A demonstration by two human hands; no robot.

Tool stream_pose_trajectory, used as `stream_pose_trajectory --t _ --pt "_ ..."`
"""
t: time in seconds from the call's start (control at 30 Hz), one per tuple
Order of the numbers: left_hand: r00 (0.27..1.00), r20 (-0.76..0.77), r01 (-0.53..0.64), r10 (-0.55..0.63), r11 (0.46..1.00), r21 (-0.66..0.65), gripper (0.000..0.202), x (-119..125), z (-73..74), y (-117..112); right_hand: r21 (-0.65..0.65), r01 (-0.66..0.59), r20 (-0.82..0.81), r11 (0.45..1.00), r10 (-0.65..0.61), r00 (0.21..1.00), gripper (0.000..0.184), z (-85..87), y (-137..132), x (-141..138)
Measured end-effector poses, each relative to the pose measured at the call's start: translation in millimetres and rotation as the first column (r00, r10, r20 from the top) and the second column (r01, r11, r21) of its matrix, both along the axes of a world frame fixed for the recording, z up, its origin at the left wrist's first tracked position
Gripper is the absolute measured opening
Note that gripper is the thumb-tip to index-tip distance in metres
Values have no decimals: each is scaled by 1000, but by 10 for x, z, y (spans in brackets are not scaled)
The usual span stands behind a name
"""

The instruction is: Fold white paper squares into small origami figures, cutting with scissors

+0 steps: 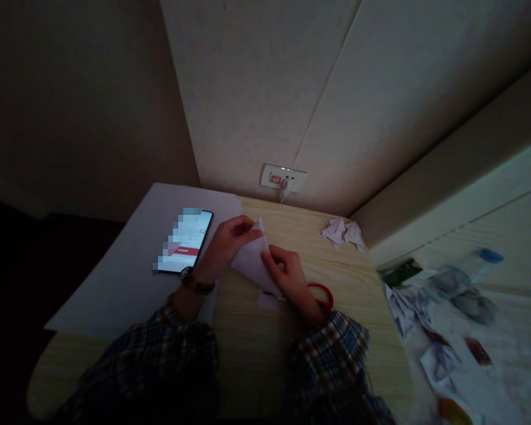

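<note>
A folded sheet of white paper [253,264] is held between my two hands above the wooden table. My left hand [227,245] pinches its upper left edge near the pointed top corner. On the right edge, the fingers and thumb of my right hand [288,273] grip the same paper. Red-handled scissors [322,297] lie beside my right wrist, partly hidden by it. A small scrap of paper [268,300] rests on the table just under the folded sheet.
Left of my hands, a lit phone [190,242] lies on large white sheets [110,283]. Folded paper figures [341,232] sit at the table's [358,330] far right corner. A wall socket [283,177] holds a plugged-in cable. Right of the table are a plastic bottle [464,274] and crumpled papers [405,310].
</note>
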State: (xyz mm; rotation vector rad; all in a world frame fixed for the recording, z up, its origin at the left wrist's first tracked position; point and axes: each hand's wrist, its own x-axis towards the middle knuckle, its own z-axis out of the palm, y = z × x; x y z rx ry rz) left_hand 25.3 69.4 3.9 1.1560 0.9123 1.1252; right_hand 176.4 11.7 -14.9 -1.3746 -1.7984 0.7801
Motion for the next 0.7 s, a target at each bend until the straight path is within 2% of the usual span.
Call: stream_pose_trajectory --t 0.23,0.7 --pt "998 8 -66 66 998 0 16 1 3 3 -5 -10 8 1000 10 1000 37 18 -5 -12" --pt "986 68 -151 151 988 -5 20 14 34 -13 -7 -33 14 999 33 999 37 1 5 -17"
